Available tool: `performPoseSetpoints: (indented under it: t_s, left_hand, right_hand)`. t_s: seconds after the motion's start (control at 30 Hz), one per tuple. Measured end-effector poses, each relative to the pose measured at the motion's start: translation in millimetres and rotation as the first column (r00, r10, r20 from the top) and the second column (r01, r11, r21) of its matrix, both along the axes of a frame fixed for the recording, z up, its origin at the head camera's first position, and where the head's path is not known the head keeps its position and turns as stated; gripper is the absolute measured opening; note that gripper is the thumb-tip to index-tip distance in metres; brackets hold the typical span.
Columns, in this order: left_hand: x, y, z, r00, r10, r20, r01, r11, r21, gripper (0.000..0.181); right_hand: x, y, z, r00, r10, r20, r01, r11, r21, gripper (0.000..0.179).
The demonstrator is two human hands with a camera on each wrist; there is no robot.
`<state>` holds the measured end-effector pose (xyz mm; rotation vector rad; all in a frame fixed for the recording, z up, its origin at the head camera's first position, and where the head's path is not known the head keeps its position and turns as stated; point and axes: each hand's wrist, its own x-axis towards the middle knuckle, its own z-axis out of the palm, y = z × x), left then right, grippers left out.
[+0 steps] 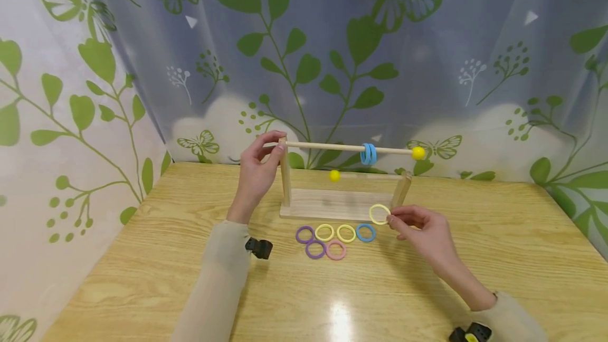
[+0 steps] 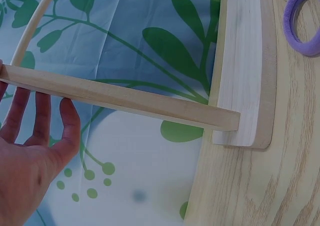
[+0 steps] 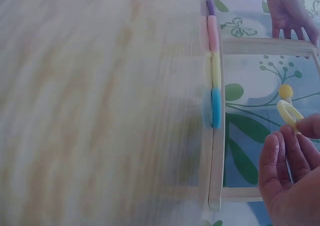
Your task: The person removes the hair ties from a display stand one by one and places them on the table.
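Observation:
My left hand (image 1: 258, 168) grips the top of the left post (image 1: 285, 178) of a wooden stand, with fingers on either side of the wood. From that post a long rod (image 1: 323, 145) reaches right, ending in a yellow ball (image 1: 418, 153); light blue rings (image 1: 368, 154) hang on it. Lower down, a second rod (image 1: 370, 177) comes from the right post (image 1: 401, 188), tipped with another yellow ball (image 1: 334, 176). Between thumb and fingertips, my right hand (image 1: 425, 234) pinches a pale yellow ring (image 1: 379, 214) by its right edge, in front of the stand's base (image 1: 332, 207).
Before the base, several loose rings lie in two rows on the wooden table (image 1: 190, 194): purple rings (image 1: 304, 235), yellow rings (image 1: 325, 233), a blue ring (image 1: 366, 233) and a pink ring (image 1: 336, 250). A leaf-patterned curtain (image 1: 304, 41) hangs behind the table.

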<state>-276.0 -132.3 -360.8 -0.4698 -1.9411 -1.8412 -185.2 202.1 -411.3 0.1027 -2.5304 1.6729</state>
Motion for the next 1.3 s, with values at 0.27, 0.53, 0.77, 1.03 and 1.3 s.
performPoseSetpoints:
  t_s: [0.27, 0.53, 0.77, 1.03, 1.3]
  left_hand:
    - [-0.7, 0.2, -0.1, 1.0, 0.0, -0.007, 0.0, 1.0, -0.003, 0.025]
    - [-0.4, 0.4, -0.2, 1.0, -0.001, -0.015, 0.001, 1.0, -0.007, 0.025]
    - [-0.5, 0.0, -0.5, 1.0, -0.001, -0.015, 0.001, 1.0, -0.017, 0.024]
    - [0.3, -0.1, 0.1, 1.0, 0.003, -0.013, -0.003, 1.0, -0.016, 0.025]
    - [-0.2, -0.4, -0.3, 1.0, -0.003, -0.011, 0.002, 1.0, -0.003, 0.024]
  right_hand:
    - [0.8, -4, -0.6, 0.998, 0.042, 0.046, -0.042, 0.999, -0.01, 0.03]
    - [0.6, -8, -4.8, 0.995, 0.071, 0.071, -0.07, 0.997, -0.012, 0.025]
    - [0.0, -10, -6.2, 0.987, 0.122, 0.102, -0.12, 0.992, -0.031, 0.027]
    - [-1.0, -14, -8.9, 0.975, 0.147, 0.169, -0.146, 0.989, -0.019, 0.028]
    - [-1.6, -14, -11.1, 0.958, 0.192, 0.212, -0.189, 0.981, -0.038, 0.029]
